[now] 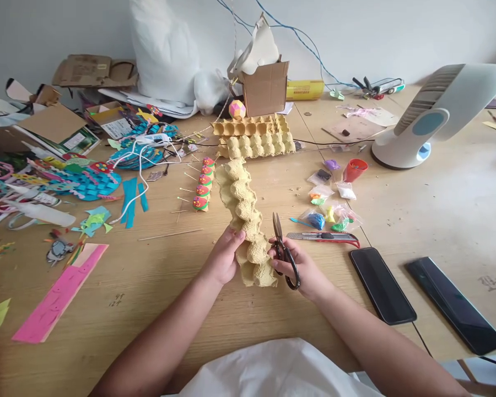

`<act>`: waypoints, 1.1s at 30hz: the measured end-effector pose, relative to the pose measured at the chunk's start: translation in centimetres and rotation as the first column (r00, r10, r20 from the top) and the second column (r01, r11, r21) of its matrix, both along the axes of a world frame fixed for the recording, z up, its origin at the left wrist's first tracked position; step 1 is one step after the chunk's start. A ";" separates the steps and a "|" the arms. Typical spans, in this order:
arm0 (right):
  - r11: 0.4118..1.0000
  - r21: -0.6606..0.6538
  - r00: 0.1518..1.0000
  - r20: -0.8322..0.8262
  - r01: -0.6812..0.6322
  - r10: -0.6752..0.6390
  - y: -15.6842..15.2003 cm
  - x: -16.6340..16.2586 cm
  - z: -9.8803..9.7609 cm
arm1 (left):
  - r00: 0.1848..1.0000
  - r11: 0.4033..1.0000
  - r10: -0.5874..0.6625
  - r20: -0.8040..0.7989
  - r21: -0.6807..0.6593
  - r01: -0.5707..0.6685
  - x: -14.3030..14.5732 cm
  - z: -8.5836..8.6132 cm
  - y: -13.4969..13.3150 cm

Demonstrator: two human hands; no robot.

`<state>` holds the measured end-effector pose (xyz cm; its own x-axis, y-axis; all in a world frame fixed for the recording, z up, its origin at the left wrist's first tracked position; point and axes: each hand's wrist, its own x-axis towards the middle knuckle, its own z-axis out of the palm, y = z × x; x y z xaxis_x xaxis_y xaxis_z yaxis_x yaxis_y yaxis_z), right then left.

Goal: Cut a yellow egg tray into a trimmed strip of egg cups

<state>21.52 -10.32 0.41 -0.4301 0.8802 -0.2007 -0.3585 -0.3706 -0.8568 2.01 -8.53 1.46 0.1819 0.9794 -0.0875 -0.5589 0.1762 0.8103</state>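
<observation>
My left hand (226, 255) grips the left edge of a pale yellow strip of egg carton (248, 212), its rounded cups facing up. The strip is held lengthwise, its far end pointing away from me. In my right hand (300, 267) is a pair of black-handled scissors (284, 251), blades pointing up and away and slightly apart. The right fingers are close beside the strip's near right edge; whether they touch it I cannot tell. Beyond the strip lie more egg carton pieces (261, 144). Left of it stands a row of small red-and-green caterpillar figures (203, 184).
A utility knife (324, 237) lies right of the scissors, near bags of coloured clay (316, 220) and a red cup (355, 169). Farther right are a phone (382, 284), a dark slab (454, 303) and a white lamp-like device (421, 118). Pink paper (60, 295) and craft scraps lie left.
</observation>
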 end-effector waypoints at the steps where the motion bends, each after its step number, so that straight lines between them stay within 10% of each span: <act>1: 1.000 0.006 1.000 0.005 0.006 -0.006 0.0 0.1 0.1 | 1.000 1.000 -0.011 -0.020 -0.003 0.011 0.0 0.1 0.0; 7: 0.989 0.142 0.982 0.173 0.044 -0.069 0.4 1.4 1.0 | 0.968 0.998 0.024 -0.249 -0.053 -0.038 -1.7 -0.4 -0.1; 11: 0.936 0.346 0.951 0.267 0.058 -0.157 0.9 2.2 1.2 | 0.994 0.995 0.009 -0.113 -0.098 -0.020 -3.1 -0.6 0.4; 21: 0.473 0.845 0.583 0.520 -0.249 -0.624 2.2 4.8 1.0 | 0.886 0.837 -0.438 0.152 -0.291 0.464 -5.4 -1.2 1.5; 33: 0.304 0.888 0.585 0.456 -0.344 -0.670 1.4 4.3 1.3 | 0.769 0.753 -0.607 0.199 -0.165 0.637 -6.7 -2.6 1.2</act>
